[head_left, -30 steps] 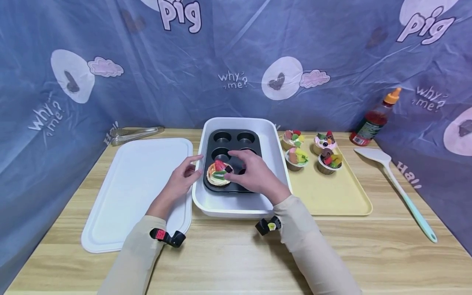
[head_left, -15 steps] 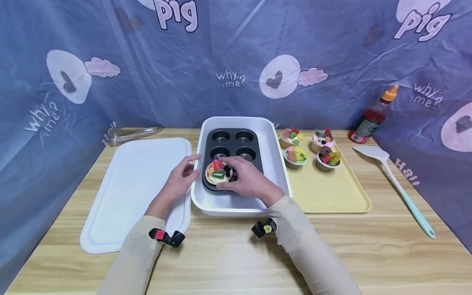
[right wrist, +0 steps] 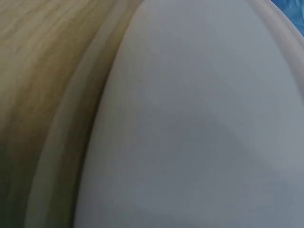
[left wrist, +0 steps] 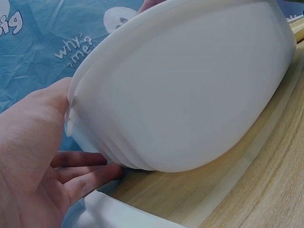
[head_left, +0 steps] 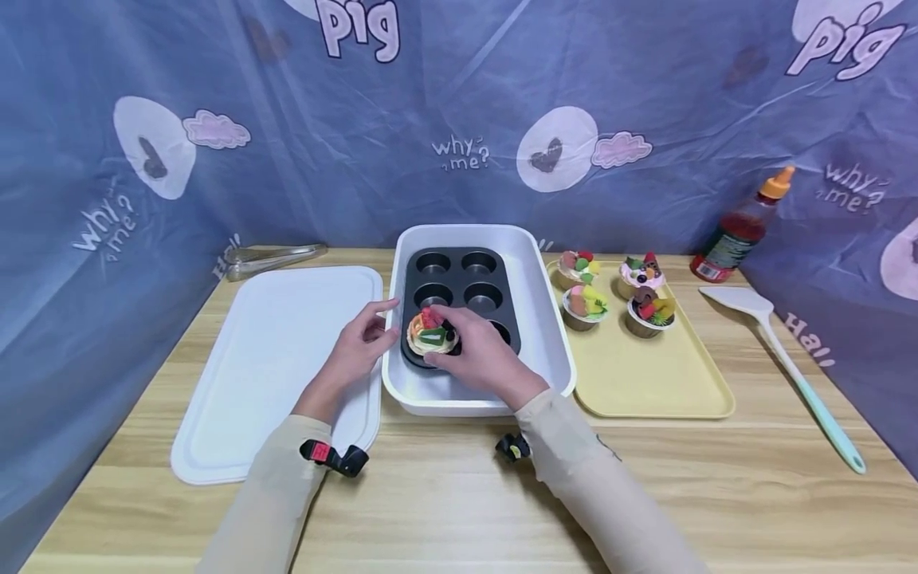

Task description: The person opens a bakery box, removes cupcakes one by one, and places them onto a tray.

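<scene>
In the head view, my right hand (head_left: 479, 351) pinches a fruit-topped cupcake (head_left: 429, 338) between thumb and fingers from its right side. The cupcake sits in the near-left cup of a black muffin tin (head_left: 457, 276), which lies inside a deep white bin (head_left: 476, 408). My left hand (head_left: 358, 343) touches the bin's left side from outside. The left wrist view shows its thumb against the bin's rim and loosely bent fingers lower at the wall. Only the bin's outer wall (right wrist: 190, 118) and the tabletop fill the right wrist view; the right hand is hidden there.
A white tray (head_left: 287, 359) lies left, with metal tongs (head_left: 276, 259) behind it. On the right, a yellow tray (head_left: 653, 383) carries several cupcakes (head_left: 584, 307). Beyond it are a sauce bottle (head_left: 739, 231) and a spatula (head_left: 796, 363). A blue cloth (head_left: 402, 143) hangs behind.
My right hand has come down and left from above the tin onto the cupcake, closing thumb and fingers on it. The left hand stays at the bin's side. The view has shifted slightly.
</scene>
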